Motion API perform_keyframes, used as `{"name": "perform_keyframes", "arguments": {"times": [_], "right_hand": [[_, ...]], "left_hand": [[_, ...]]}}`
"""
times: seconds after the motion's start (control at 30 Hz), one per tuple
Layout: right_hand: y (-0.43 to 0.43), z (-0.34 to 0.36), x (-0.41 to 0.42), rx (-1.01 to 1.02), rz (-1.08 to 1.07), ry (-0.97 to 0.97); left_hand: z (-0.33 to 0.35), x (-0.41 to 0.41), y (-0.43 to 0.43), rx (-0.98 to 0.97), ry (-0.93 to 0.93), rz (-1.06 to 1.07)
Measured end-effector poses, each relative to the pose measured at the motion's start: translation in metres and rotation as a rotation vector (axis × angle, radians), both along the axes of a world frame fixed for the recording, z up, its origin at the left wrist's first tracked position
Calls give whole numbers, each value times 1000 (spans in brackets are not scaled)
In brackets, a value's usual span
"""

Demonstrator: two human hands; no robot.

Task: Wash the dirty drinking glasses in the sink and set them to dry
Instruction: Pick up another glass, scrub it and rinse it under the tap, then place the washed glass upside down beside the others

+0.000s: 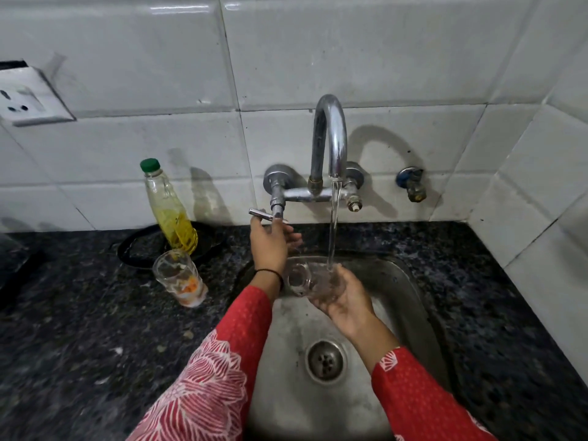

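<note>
The right hand (342, 296) is wrapped around a clear drinking glass (310, 278), tilted on its side over the far part of the steel sink (410, 300), with water from the curved tap (329, 138) falling onto it. The left hand (270, 241) reaches far to the tap's lever handle (264, 214), fingers touching it from below. A second, dirty glass (179, 276) stands upright on the dark counter (79, 313) left of the sink, near a green-capped bottle (168, 208) of yellow liquid.

Dim, flat indoor light comes from the near left, throwing soft shadows of the faucet (329, 138) and bottle (168, 205) rightward onto the tiled wall (381, 52). Faint glare streaks the top tiles. Edges bow and blur; the counter (79, 329) looks smeared.
</note>
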State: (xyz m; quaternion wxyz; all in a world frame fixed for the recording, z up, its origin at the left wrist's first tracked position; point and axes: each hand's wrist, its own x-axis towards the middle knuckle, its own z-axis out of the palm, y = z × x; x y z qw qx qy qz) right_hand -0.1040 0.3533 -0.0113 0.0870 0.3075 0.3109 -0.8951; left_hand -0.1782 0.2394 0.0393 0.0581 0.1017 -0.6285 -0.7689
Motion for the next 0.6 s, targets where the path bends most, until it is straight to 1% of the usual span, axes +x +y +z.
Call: {"name": "perform_keyframes", "arguments": {"times": [0.1, 0.2, 0.27, 0.33, 0.37, 0.4, 0.5, 0.6], "right_hand": [[2, 9, -1, 22, 5, 17], [2, 11, 5, 100, 21, 15], [-2, 10, 14, 130, 58, -18], [-8, 8, 22, 113, 75, -64], [-12, 8, 27, 102, 81, -83], [-16, 8, 31, 96, 83, -103], [-26, 6, 42, 66, 78, -140], [-36, 0, 50, 31, 95, -145]], "left_hand": [[-2, -3, 2, -319, 100, 75], [-2, -4, -8, -628, 197, 38], [-1, -6, -19, -746, 201, -21], [-4, 1, -26, -838, 173, -131], [-7, 12, -30, -839, 145, -194], [-10, 25, -35, -784, 90, -252], [-21, 71, -51, -492, -89, -370], [-32, 117, -64, -376, -145, -419]]}}
